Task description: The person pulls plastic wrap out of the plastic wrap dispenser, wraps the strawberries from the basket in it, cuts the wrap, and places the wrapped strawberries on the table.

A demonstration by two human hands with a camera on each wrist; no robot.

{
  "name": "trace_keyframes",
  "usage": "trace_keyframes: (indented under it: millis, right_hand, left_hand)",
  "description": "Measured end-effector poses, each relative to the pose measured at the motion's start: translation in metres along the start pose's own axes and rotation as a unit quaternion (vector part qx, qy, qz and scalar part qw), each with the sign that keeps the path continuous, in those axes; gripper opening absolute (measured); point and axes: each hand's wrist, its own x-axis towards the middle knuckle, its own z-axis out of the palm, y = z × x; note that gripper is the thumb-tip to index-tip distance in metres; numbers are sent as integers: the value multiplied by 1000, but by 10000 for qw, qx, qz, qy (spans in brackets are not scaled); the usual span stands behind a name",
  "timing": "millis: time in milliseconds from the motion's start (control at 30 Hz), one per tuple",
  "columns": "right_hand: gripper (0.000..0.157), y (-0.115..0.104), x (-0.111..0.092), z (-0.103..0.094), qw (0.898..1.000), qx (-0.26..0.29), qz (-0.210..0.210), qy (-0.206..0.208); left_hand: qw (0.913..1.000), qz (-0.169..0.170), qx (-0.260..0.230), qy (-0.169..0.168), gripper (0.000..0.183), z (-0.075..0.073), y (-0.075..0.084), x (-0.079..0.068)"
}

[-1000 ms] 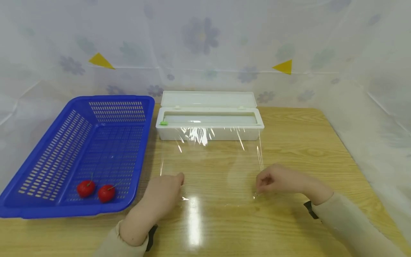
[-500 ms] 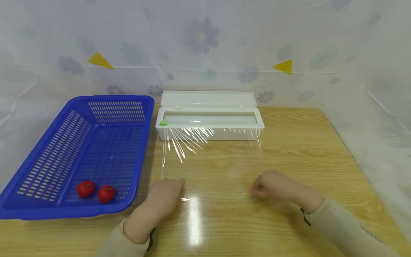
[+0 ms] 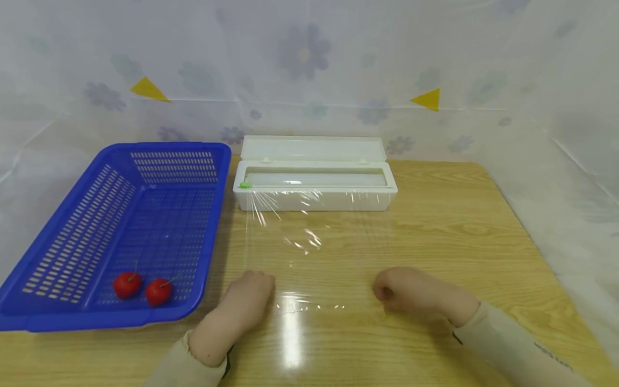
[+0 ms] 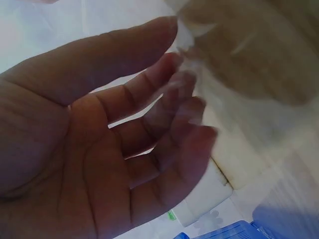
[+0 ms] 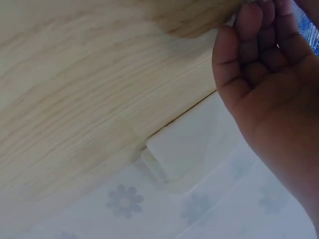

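Observation:
A clear sheet of cling film (image 3: 309,252) stretches from a white dispenser box (image 3: 316,201) toward me over the table. My left hand (image 3: 247,298) pinches its near left corner; in the left wrist view the thumb (image 4: 134,47) and index fingertip meet at the film, other fingers curved beneath. Near the opposite corner, my right hand (image 3: 411,293) pinches the film, its fingers (image 5: 249,45) curled in the right wrist view; the thumb is mostly hidden there. The box's lid (image 3: 314,148) stands raised at the back, showing a white roll (image 3: 314,178). A green slider (image 3: 245,185) sits at its left end.
Left of the film, a blue plastic basket (image 3: 220,215) holds two red cherries (image 3: 127,285) with stems near its front. Behind the box hangs a flowered white curtain (image 3: 309,80) with two yellow triangles. The wooden table (image 3: 459,215) extends rightward.
My right hand has moved left and nearer to me, and my left hand slightly nearer. Creases in the film have shifted, with fewer bright folds by the box. Box and basket stay put.

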Motion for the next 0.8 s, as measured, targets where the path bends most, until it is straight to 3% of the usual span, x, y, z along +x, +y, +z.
trace_keyframes:
  millis: [167, 500, 633, 700, 800]
  right_hand:
    - [23, 6, 0, -1, 9962, 767, 222, -334]
    - [24, 7, 5, -4, 9937, 990, 183, -501]
    - [24, 7, 7, -5, 9922, 1081, 243, -573]
    - [25, 7, 8, -5, 9921, 1074, 263, -590]
    - [26, 7, 7, -5, 9921, 1077, 258, -591]
  left_hand:
    - [9999, -71, 112, -33, 12, 3, 1, -1]
    - [9997, -133, 181, 63, 13, 5, -3, -3]
    - [9972, -85, 671, 305, 14, 8, -5, -12]
    - [9930, 121, 1059, 513, 16, 9, -3, -20]
    - [9883, 407, 1351, 585, 18, -4, 4, -33]
